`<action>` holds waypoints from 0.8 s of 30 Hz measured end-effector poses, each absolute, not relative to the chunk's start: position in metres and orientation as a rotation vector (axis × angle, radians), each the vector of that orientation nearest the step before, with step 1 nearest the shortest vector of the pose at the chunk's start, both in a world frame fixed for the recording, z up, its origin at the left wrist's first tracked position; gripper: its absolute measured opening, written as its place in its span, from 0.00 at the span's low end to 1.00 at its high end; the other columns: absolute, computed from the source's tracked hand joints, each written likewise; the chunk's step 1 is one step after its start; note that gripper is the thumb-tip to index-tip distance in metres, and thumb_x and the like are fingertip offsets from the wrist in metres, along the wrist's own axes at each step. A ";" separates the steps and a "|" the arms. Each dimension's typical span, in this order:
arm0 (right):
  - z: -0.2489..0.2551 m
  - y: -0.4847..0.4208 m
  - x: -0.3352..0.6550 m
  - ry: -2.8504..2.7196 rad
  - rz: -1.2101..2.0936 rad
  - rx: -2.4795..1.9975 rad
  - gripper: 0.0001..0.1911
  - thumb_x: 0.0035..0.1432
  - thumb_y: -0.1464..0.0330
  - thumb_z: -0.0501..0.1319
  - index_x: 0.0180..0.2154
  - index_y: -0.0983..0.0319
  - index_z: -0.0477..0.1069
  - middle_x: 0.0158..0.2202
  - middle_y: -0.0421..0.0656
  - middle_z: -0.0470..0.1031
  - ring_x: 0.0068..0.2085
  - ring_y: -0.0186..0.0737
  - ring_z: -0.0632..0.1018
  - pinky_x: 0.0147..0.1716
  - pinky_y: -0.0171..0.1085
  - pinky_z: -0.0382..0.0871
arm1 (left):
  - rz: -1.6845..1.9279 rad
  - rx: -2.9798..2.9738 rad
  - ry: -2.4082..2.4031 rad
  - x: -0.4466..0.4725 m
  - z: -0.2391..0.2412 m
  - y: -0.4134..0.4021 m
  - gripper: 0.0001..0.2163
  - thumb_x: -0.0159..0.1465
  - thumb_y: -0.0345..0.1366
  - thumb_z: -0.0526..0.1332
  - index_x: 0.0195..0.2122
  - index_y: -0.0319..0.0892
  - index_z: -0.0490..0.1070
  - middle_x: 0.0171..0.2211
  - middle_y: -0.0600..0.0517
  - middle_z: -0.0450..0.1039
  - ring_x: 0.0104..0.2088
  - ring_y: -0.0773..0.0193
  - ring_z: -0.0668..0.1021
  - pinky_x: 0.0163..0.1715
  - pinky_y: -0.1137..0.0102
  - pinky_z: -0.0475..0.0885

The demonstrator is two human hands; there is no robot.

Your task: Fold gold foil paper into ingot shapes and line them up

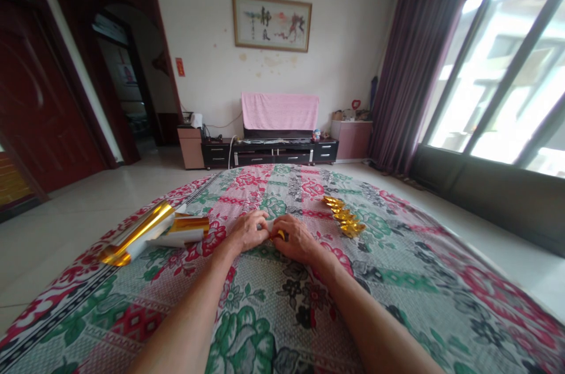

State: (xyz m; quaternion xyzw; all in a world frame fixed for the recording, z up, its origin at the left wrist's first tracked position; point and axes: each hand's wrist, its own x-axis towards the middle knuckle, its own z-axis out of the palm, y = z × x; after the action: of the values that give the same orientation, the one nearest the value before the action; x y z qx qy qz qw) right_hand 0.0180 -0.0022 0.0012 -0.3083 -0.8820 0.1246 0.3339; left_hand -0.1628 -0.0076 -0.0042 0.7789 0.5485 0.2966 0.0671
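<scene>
My left hand [248,232] and my right hand [295,240] meet above the middle of the flowered cloth. Both have their fingers pinched on a small piece of gold foil paper [281,235]; a bit of its white side shows between the fingertips, and most of it is hidden. To the left lie curled sheets of the same gold-and-white foil paper [145,232], loosely rolled and overlapping. Right of my right hand, several folded gold paper pieces [345,218] sit nested in a row.
A patterned cloth [247,338] in pink, green and grey covers the broad surface before me. Beyond it stands a low black cabinet [256,159] with a pink towel [280,110] draped above. A purple curtain [410,62] hangs by the window at right.
</scene>
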 end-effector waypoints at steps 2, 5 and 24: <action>0.002 -0.003 0.017 -2.307 0.301 -0.802 0.07 0.44 0.75 0.60 0.29 0.60 0.72 0.37 0.42 0.72 0.39 0.38 0.72 0.42 0.37 0.64 | 0.895 2.355 1.661 -0.163 -0.005 -0.007 0.04 0.51 0.32 0.59 0.22 0.43 0.71 0.46 0.51 0.71 0.46 0.61 0.73 0.50 0.68 0.64; 0.003 -0.004 0.015 -2.295 0.263 -0.787 0.05 0.48 0.74 0.59 0.28 0.61 0.73 0.36 0.43 0.73 0.38 0.36 0.72 0.40 0.35 0.64 | 0.890 2.371 1.675 -0.162 -0.005 -0.007 0.04 0.51 0.31 0.58 0.23 0.43 0.72 0.46 0.50 0.71 0.45 0.61 0.73 0.50 0.68 0.64; -0.004 0.000 0.011 -2.232 0.275 -0.869 0.04 0.49 0.71 0.59 0.26 0.60 0.73 0.34 0.43 0.73 0.37 0.37 0.72 0.39 0.35 0.65 | 0.917 2.289 1.647 -0.162 -0.003 -0.006 0.05 0.49 0.29 0.57 0.23 0.44 0.72 0.45 0.52 0.72 0.46 0.63 0.73 0.51 0.68 0.64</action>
State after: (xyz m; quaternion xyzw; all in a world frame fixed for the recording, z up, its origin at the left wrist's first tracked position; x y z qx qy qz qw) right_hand 0.0105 -0.0005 -0.0038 -0.3367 -0.8646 0.1066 0.3575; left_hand -0.1621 -0.0063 -0.0025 0.7689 0.5533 0.3082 0.0878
